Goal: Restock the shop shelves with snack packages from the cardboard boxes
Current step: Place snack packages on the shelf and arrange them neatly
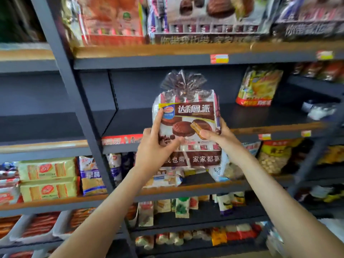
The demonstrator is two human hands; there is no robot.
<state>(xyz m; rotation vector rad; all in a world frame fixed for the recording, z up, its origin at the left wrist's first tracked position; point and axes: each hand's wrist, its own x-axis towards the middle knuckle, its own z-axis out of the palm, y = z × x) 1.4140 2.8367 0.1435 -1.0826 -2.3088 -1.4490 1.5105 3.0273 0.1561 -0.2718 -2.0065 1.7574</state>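
Orange price label [219, 58], red printed strip [122, 139]

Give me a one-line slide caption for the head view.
Left hand and right hand hold a chocolate pie bag upright in front of the dark shelf, left of a yellow snack bag.

just two bare arms in shot, tbh. left hand [156, 146] and right hand [221, 133] both bare, slim fingers [156, 123], short plain thumbnail [204, 134] clearest on the right one. left forearm [115, 198] and right forearm [275, 198] bare too, uncovered all the way to the bottom edge, slender at the wrists, widening toward the elbows. bit soft and blurry near the corners.
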